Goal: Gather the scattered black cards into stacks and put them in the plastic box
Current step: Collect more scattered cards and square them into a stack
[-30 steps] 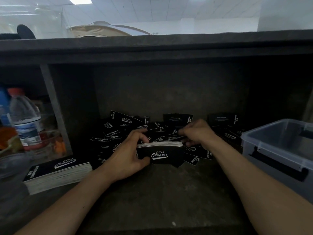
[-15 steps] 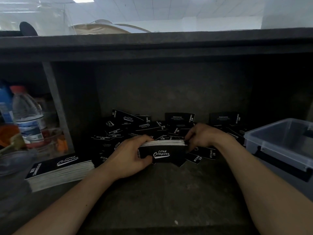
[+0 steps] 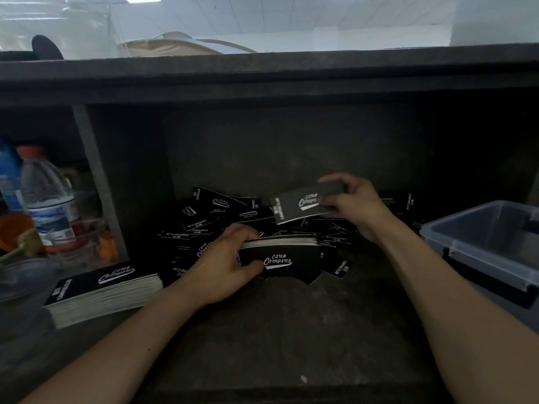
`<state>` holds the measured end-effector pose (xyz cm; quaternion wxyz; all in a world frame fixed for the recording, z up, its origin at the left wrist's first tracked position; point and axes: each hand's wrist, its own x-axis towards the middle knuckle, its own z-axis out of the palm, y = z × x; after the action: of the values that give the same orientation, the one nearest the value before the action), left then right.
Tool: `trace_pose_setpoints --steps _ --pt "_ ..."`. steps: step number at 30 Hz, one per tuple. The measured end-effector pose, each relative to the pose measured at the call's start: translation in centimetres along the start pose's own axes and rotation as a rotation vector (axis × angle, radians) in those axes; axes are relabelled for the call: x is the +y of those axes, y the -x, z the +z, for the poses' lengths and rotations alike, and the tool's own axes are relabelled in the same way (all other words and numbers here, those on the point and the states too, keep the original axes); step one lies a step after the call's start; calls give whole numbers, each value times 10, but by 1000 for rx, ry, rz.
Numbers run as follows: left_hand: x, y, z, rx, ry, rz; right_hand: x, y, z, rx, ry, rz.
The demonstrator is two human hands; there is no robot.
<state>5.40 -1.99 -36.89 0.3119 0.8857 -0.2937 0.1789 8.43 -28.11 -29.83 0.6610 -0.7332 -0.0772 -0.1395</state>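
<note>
Left hand: the left hand (image 3: 221,266) grips the left end of a stack (image 3: 287,259). Its fingers (image 3: 242,233) are curled over the stack's top edge and the thumb presses on the front face.
Stack: a thick pack of black cards stands on its long edge near the middle of the surface (image 3: 277,330). The white "Club Camping" print faces the camera and the white card edges show along the top.
Right hand: the right hand (image 3: 354,204) is raised above and behind the stack. Thumb and fingers pinch the right end of a thin bundle (image 3: 303,207), and the forefinger arches above it.
Bundle: a few black cards held together in the air, print up and tilted down to the left. It is clear of the stack and of the heap below.
Loose cards: the loose cards (image 3: 210,220) lie in an overlapping heap along the back edge of the surface, against the back wall (image 3: 291,147). They spread behind and on both sides of the stack, and some lie under it.
Second stack: a second stack (image 3: 102,290) lies flat near the left edge, squared up and print upward. It is apart from both hands.
Box: the box (image 3: 484,243) is clear plastic and open-topped. It sits at the right edge, well apart from the stack, and I cannot tell what is inside.
Left bay: beyond a divider (image 3: 96,182) stands a bottle (image 3: 48,199) with a red cap, among blurred clutter.
</note>
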Motion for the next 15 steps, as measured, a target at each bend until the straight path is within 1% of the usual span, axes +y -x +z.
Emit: trace_pose_setpoints --steps 3,6,7,8,9,11,13,14,15 --pt "1 0 0 22 31 -36 1 3 3 -183 127 156" --pt "4 1 -1 20 59 -90 6 9 6 -453 274 298" --pt "5 2 -2 11 69 -98 9 11 8 -517 288 352" --pt "7 2 -3 -2 84 -99 10 11 9 -541 301 389" --pt "9 2 -3 -15 101 -93 10 9 9 -525 315 403" --pt "11 4 -3 -37 117 -66 11 7 9 -417 395 331" --pt "11 4 -3 -43 84 -45 13 4 4 -309 670 188" --pt "11 4 -3 -45 64 -43 14 4 1 -307 837 167" --pt "11 4 -4 -45 51 -38 15 6 -1 -335 975 192"
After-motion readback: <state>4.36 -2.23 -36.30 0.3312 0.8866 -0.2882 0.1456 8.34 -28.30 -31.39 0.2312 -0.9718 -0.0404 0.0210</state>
